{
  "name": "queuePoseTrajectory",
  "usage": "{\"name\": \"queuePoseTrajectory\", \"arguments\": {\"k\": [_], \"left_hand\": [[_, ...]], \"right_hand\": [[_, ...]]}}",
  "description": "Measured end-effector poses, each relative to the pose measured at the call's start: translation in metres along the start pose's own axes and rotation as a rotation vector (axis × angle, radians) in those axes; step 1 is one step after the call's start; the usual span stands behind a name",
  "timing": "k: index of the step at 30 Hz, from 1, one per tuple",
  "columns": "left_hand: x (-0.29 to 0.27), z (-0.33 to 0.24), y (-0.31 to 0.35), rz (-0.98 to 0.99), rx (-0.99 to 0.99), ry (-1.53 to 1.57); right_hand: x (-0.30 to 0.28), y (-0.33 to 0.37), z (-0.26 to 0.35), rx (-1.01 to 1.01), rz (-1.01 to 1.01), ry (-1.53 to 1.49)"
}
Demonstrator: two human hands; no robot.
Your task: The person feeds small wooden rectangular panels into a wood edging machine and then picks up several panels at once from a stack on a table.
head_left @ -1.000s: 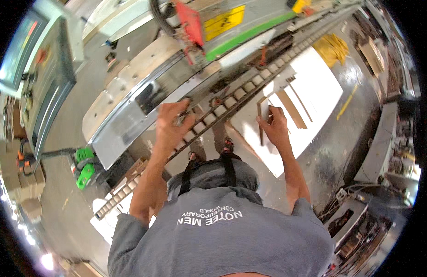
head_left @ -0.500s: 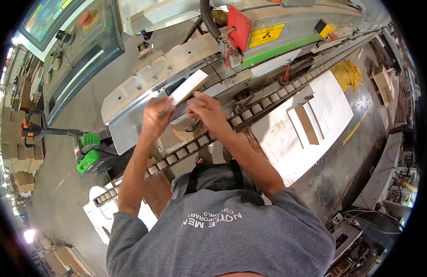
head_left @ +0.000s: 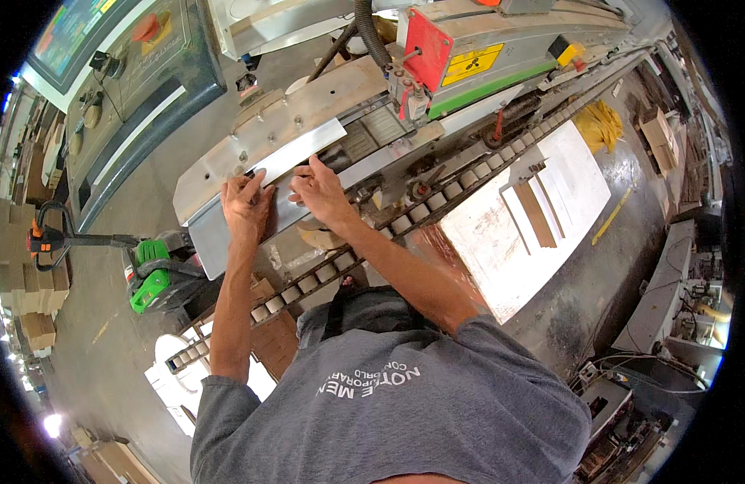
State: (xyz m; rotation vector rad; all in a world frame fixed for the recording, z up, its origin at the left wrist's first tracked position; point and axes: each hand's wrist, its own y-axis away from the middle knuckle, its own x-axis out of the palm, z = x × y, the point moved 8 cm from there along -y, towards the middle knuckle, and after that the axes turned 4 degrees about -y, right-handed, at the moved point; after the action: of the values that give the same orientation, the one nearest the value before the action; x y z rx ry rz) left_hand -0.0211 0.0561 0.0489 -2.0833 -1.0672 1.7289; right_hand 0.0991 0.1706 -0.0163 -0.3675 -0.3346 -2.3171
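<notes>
A narrow white board strip (head_left: pixel 296 156) lies lengthwise along the metal fence (head_left: pixel 316 97) of a machine's infeed table (head_left: pixel 211 239). My left hand (head_left: pixel 245 208) is closed on the strip's near-left end, its fingertips at the strip's edge. My right hand (head_left: pixel 320 190) is beside the strip, over the table's dark slot, with its fingers loosely bent and apart. A dark gap shows between these fingers and the strip, and I see nothing in them. Beyond the strip's far end sits a ridged metal feed section (head_left: pixel 376 133).
The machine's red and grey housing (head_left: pixel 427 52) stands ahead on the right. A roller rail (head_left: pixel 437 202) runs diagonally before me. White and brown strips (head_left: pixel 534 211) lie on a white panel (head_left: pixel 501 278) at right. A control console (head_left: pixel 139 121) and a green-and-black pallet jack (head_left: pixel 151 290) stand left.
The white strip has gone from being held up between both hands to lying along the fence. My left hand moved left and stays at its end; my right hand shifted left, off the strip.
</notes>
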Motion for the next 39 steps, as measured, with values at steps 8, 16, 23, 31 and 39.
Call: {"name": "queuePoseTrajectory", "arguments": {"k": [8,16,23,31,39], "left_hand": [[0.002,0.003,-0.003,-0.044,0.024,0.167],[0.005,-0.003,-0.007,-0.032,0.03,0.153],[0.02,-0.018,-0.019,-0.035,0.036,0.147],[0.061,-0.056,-0.047,-0.016,0.036,0.208],[0.111,-0.12,-0.082,0.064,0.076,0.135]], "right_hand": [[0.0,-0.003,0.008,0.002,0.009,0.09],[-0.004,-0.004,0.012,0.0,-0.01,0.121],[-0.024,-0.012,0.014,-0.032,-0.024,0.094],[-0.083,-0.031,0.032,-0.217,-0.116,0.101],[-0.143,-0.023,0.083,-0.234,-0.261,0.493]]}}
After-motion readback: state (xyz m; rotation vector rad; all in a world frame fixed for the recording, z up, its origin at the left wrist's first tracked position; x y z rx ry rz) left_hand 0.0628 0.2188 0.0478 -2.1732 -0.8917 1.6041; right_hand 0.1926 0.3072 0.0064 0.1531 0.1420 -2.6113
